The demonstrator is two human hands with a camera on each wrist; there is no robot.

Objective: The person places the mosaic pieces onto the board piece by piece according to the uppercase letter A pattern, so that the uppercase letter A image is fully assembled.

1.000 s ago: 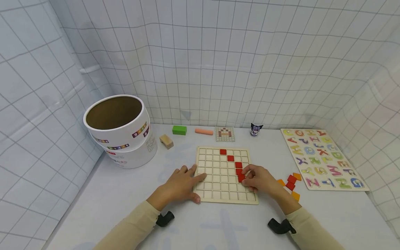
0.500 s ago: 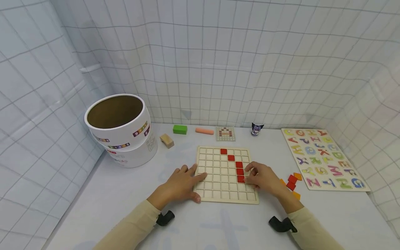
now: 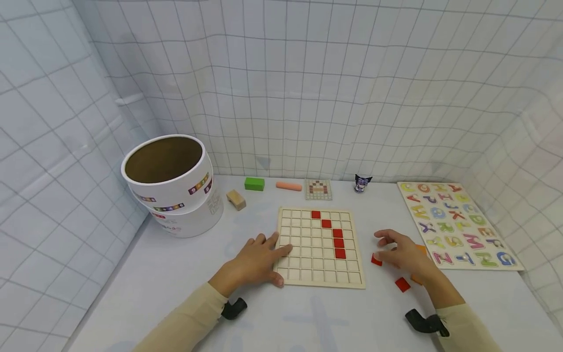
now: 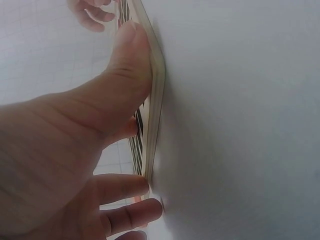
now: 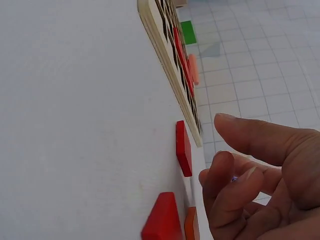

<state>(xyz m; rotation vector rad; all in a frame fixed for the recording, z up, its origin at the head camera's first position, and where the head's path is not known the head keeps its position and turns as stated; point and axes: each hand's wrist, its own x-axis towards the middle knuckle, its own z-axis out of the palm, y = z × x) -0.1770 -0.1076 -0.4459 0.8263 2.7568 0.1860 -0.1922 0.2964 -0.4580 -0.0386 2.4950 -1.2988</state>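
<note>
My left hand [image 3: 255,261] rests on the left edge of a wooden grid board [image 3: 308,277], fingers spread and thumb at the near-left corner. Several red square tiles sit in the board's cells, stepping down from the top toward the right, the lowest [image 3: 340,253] in a short column. Right of the board, my right hand [image 3: 403,254] hovers palm-down over loose tiles, thumb and fingers parted around nothing. A red tile [image 5: 183,148] lies on the table just beyond its fingertips in the right wrist view. A second red tile [image 3: 402,284] lies nearer me. Orange tiles [image 3: 417,279] are partly hidden under the hand.
At the right lies an alphabet puzzle board [image 3: 457,230]. A large white bucket [image 3: 189,220] stands at the left. Along the back are a wooden block [image 3: 236,200], a green block [image 3: 254,184], a salmon stick [image 3: 289,186], a pattern card [image 3: 318,189] and a small figurine [image 3: 361,183].
My right hand has left the lowest red tile on the board and moved right to the loose tiles. Two loose red tiles now lie apart, one closer to the board. My left hand stays put.
</note>
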